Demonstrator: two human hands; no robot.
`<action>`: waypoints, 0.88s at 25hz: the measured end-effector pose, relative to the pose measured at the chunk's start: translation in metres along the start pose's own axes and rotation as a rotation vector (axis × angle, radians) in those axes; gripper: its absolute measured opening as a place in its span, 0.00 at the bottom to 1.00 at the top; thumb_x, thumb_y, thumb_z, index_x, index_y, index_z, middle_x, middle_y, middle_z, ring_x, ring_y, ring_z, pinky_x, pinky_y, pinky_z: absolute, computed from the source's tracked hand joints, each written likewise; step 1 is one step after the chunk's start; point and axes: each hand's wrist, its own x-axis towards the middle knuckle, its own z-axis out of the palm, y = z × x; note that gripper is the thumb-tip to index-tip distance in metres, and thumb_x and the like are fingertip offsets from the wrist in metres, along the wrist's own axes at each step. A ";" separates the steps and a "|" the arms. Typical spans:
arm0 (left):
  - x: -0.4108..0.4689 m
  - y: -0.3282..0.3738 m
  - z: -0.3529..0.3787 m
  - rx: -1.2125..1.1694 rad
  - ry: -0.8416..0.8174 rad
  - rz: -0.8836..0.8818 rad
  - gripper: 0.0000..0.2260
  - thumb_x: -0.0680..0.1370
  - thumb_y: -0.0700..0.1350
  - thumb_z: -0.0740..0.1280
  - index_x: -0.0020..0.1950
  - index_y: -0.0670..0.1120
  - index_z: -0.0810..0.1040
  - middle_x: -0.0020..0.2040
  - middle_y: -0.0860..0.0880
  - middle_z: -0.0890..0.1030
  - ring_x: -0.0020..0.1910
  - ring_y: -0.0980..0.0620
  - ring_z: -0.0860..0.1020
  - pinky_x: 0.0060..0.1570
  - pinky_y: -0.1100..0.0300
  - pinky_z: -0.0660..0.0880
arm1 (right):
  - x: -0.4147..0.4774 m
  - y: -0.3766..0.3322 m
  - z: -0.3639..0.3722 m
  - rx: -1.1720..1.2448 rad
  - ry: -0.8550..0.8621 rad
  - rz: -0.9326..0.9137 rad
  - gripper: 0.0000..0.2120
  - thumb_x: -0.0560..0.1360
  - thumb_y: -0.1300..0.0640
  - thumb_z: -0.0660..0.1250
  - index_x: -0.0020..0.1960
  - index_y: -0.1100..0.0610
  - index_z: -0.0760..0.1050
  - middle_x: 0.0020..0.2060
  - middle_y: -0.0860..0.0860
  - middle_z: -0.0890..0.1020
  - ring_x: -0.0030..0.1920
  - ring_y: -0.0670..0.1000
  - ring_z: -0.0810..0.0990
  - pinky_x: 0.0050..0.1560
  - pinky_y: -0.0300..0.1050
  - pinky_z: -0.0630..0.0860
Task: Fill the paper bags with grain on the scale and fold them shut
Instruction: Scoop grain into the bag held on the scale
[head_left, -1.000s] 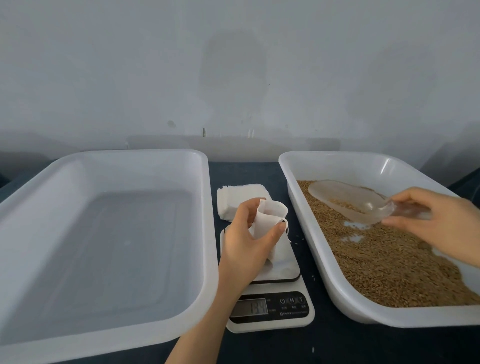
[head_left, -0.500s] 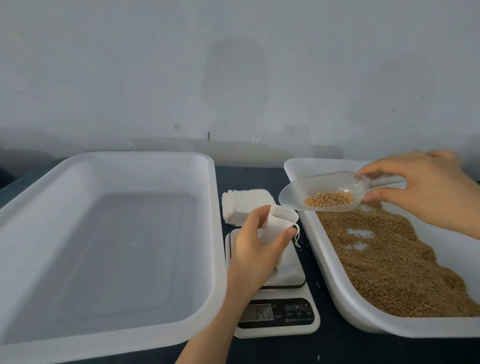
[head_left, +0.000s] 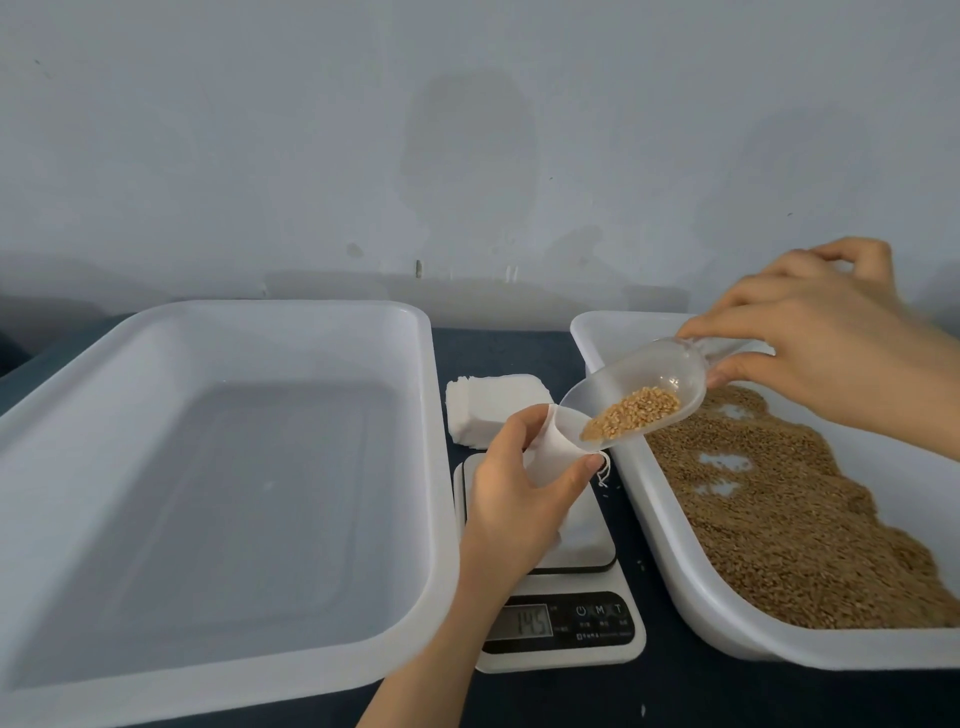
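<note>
Now the pour is on: the left hand (head_left: 514, 509) curls round the paper bag (head_left: 550, 453), thumb on one side and fingertips on the other, holding its mouth open as it stands on the scale (head_left: 589, 535). The right hand (head_left: 831, 343) pinches the handle of the clear scoop (head_left: 649, 379) and tips it down, its lip right at the bag's rim, though I cannot tell whether they touch. A small heap of grain (head_left: 631, 415) sits toward the front. To do this well, I'd say the tilt wants to rise slowly, so the kernels run in as a thin stream and not in one lump. The bag's mouth is narrow, and the scoop's lip looks nearly as wide. The left grip should be light, since any downward press loads the platform and spoils the reading on the display (head_left: 519, 621), which I make out as 145, not sharply. A few loose kernels lie on the dark table (head_left: 519, 343) beside the scale, so spill is a real risk. Behind, a stack of spare bags (head_left: 493, 405) sits between the big white tray (head_left: 270, 314) and the grain tray (head_left: 753, 649).
</note>
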 end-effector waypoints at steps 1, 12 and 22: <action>0.000 0.000 0.000 -0.002 0.006 0.002 0.22 0.71 0.52 0.73 0.64 0.53 0.72 0.54 0.64 0.76 0.53 0.78 0.69 0.43 0.84 0.64 | 0.001 -0.002 -0.001 -0.020 0.018 -0.035 0.17 0.65 0.43 0.70 0.54 0.42 0.80 0.46 0.44 0.83 0.51 0.55 0.76 0.57 0.50 0.53; 0.000 0.007 -0.003 -0.036 0.071 0.005 0.18 0.70 0.52 0.75 0.53 0.63 0.70 0.49 0.69 0.77 0.51 0.75 0.72 0.41 0.83 0.66 | 0.011 -0.024 -0.016 -0.196 0.323 -0.281 0.10 0.64 0.59 0.77 0.45 0.58 0.83 0.40 0.55 0.82 0.47 0.62 0.77 0.59 0.61 0.56; 0.000 0.005 -0.005 0.006 0.055 -0.009 0.20 0.70 0.55 0.73 0.57 0.63 0.68 0.51 0.70 0.74 0.53 0.75 0.70 0.43 0.83 0.66 | -0.021 0.009 0.021 0.252 0.044 0.447 0.17 0.73 0.44 0.65 0.53 0.56 0.75 0.48 0.52 0.78 0.48 0.56 0.75 0.52 0.55 0.71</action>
